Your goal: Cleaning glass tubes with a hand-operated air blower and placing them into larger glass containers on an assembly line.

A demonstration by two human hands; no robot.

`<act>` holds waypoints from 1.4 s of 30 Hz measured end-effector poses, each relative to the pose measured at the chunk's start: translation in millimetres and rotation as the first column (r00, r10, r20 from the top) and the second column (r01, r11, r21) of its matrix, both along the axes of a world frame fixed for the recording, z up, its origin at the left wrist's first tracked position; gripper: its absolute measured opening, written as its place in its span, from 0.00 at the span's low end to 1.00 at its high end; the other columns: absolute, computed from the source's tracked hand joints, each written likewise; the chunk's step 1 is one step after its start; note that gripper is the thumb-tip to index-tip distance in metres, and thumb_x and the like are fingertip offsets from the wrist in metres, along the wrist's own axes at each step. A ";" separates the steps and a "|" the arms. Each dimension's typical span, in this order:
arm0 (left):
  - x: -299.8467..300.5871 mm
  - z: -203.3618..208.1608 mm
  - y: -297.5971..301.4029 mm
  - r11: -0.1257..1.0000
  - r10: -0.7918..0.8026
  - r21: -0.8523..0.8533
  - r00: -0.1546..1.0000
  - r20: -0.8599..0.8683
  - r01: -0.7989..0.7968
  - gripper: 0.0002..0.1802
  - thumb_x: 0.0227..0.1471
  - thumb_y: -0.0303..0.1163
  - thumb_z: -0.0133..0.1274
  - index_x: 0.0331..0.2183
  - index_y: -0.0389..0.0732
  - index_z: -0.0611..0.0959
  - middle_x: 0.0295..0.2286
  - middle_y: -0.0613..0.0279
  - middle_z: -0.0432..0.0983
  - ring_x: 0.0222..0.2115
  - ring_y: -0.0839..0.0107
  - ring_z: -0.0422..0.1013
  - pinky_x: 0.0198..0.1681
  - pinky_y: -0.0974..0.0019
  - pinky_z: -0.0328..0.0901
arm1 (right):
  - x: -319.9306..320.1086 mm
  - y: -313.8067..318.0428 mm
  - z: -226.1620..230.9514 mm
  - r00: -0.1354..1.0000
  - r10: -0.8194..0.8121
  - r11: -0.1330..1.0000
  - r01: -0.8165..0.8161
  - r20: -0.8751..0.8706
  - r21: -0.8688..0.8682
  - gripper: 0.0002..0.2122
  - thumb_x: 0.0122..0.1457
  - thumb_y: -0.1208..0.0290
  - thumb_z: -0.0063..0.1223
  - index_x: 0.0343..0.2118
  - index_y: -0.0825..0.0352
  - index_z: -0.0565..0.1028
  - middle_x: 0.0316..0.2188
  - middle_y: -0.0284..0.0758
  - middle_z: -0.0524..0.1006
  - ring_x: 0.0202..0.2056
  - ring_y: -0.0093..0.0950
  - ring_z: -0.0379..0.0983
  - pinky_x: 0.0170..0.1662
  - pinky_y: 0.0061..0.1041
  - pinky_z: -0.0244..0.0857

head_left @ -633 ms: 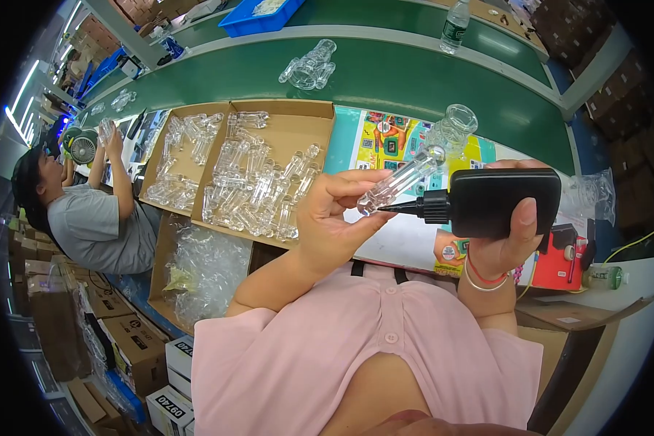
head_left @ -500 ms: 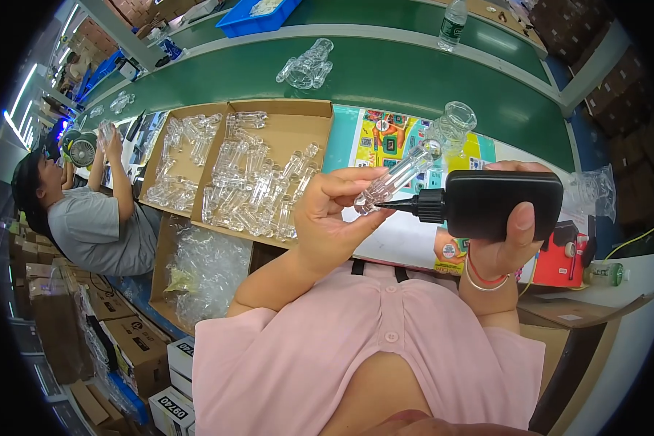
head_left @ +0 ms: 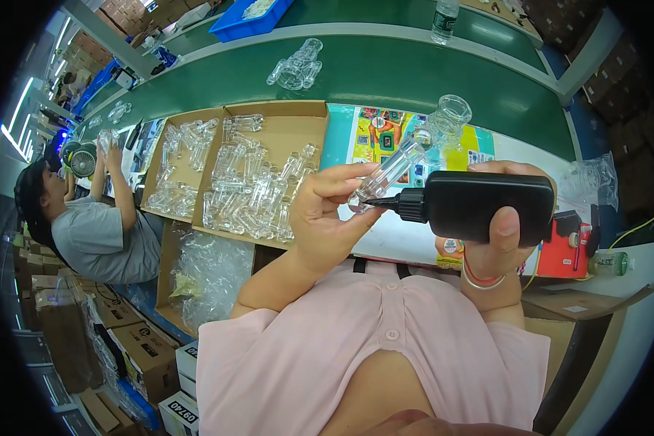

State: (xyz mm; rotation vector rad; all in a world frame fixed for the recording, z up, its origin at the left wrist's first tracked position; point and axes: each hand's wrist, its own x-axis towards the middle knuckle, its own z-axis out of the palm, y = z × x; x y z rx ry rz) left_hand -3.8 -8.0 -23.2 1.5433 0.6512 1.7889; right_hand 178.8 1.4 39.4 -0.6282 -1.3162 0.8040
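My left hand [head_left: 328, 211] is closed on a clear plastic part [head_left: 394, 173], a tube with a wider ringed end that tilts up to the right. In my right hand [head_left: 507, 240] lies a black squeeze bottle [head_left: 487, 206], held sideways with its thin pointed nozzle [head_left: 382, 202] aimed left. The nozzle tip meets the lower end of the clear part, beside my left fingertips. Whether any liquid comes out is too small to see. Left of my hands, a divided cardboard tray [head_left: 275, 116] holds many clear tube pieces [head_left: 251, 185].
An assembled clear part [head_left: 296, 67] rests on the green bench [head_left: 370, 73]. Behind stand a water bottle [head_left: 444, 22] and a blue bin [head_left: 251, 20]. A printed sheet [head_left: 400, 236] lies beneath my hands. At left, a co-worker [head_left: 98, 225] handles a clear piece. Plastic bags [head_left: 207, 269] fill a box.
The black bottle has shifted slightly left with my right hand. My left hand and the clear part moved a little left too; the nozzle stays at the part's lower end.
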 end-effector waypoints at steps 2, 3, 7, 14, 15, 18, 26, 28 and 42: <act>0.0 -0.2 0.2 1.000 0.011 0.004 1.000 -0.016 -0.011 0.26 0.34 0.10 0.57 0.36 0.39 0.66 0.42 0.44 0.67 0.43 0.63 0.68 0.42 0.68 0.67 | -5.1 -0.6 2.3 0.993 -0.097 0.995 0.097 0.065 0.004 0.23 0.51 0.53 0.48 0.39 0.69 0.62 0.30 0.41 0.72 0.31 0.27 0.70 0.34 0.22 0.67; -0.2 -0.5 0.4 1.000 0.011 0.003 1.000 -0.016 -0.011 0.26 0.34 0.10 0.57 0.36 0.39 0.66 0.42 0.44 0.67 0.43 0.63 0.68 0.42 0.68 0.67 | -5.1 0.2 1.3 0.993 -0.098 0.995 0.098 0.065 0.003 0.23 0.51 0.53 0.48 0.39 0.69 0.62 0.30 0.41 0.72 0.31 0.27 0.70 0.34 0.22 0.67; 0.4 -0.5 -0.5 0.999 0.032 0.008 0.999 -0.025 -0.031 0.25 0.34 0.12 0.58 0.36 0.39 0.67 0.41 0.43 0.67 0.43 0.62 0.68 0.44 0.66 0.66 | -1.4 5.1 -4.3 0.998 -0.067 0.998 0.067 0.007 0.003 0.22 0.51 0.55 0.50 0.38 0.70 0.63 0.29 0.41 0.73 0.29 0.27 0.71 0.33 0.22 0.67; -2.0 -0.6 0.5 0.996 0.068 0.067 0.993 -0.100 -0.062 0.26 0.34 0.12 0.58 0.37 0.39 0.68 0.41 0.45 0.68 0.43 0.62 0.68 0.41 0.68 0.66 | 1.4 6.7 -1.4 1.000 -0.002 1.000 0.001 -0.021 -0.013 0.20 0.50 0.59 0.52 0.38 0.70 0.64 0.29 0.42 0.73 0.29 0.27 0.71 0.32 0.22 0.68; -2.3 -0.6 0.5 0.996 0.067 0.066 0.993 -0.100 -0.061 0.26 0.34 0.12 0.58 0.37 0.39 0.68 0.41 0.45 0.68 0.43 0.62 0.68 0.41 0.68 0.66 | 1.2 6.1 0.2 1.000 -0.003 1.000 0.003 -0.022 -0.013 0.20 0.50 0.59 0.52 0.38 0.70 0.64 0.29 0.42 0.73 0.29 0.27 0.71 0.32 0.22 0.68; -3.3 -0.8 0.0 0.995 0.081 0.064 0.990 -0.112 -0.074 0.25 0.34 0.12 0.59 0.36 0.39 0.69 0.41 0.45 0.68 0.43 0.62 0.68 0.42 0.67 0.66 | 0.9 4.9 1.9 0.999 0.021 0.999 -0.022 -0.028 -0.037 0.20 0.50 0.59 0.52 0.38 0.70 0.64 0.29 0.42 0.73 0.29 0.27 0.71 0.32 0.22 0.69; -5.1 -0.2 0.3 0.979 0.195 0.104 0.960 -0.203 -0.177 0.24 0.32 0.14 0.60 0.36 0.38 0.71 0.38 0.47 0.71 0.40 0.61 0.70 0.41 0.66 0.66 | -0.4 -0.6 8.9 0.996 -0.029 1.000 0.029 0.087 0.005 0.22 0.49 0.56 0.52 0.38 0.70 0.63 0.29 0.43 0.73 0.30 0.27 0.71 0.33 0.22 0.67; -6.2 0.3 0.7 0.974 0.220 0.113 0.948 -0.229 -0.198 0.24 0.32 0.14 0.60 0.35 0.38 0.71 0.38 0.47 0.72 0.40 0.61 0.71 0.40 0.66 0.66 | 8.3 -0.7 6.1 0.992 0.020 0.997 -0.029 0.127 0.071 0.19 0.49 0.64 0.53 0.39 0.71 0.62 0.30 0.44 0.73 0.33 0.30 0.72 0.36 0.26 0.67; -6.2 -0.4 1.8 0.961 0.278 0.069 0.916 -0.288 -0.269 0.22 0.32 0.15 0.60 0.34 0.37 0.72 0.36 0.49 0.73 0.37 0.62 0.72 0.38 0.67 0.67 | 16.5 -13.9 7.4 0.899 -0.040 0.905 -0.152 0.435 0.397 0.24 0.44 0.74 0.60 0.44 0.64 0.62 0.34 0.45 0.74 0.33 0.35 0.74 0.33 0.25 0.68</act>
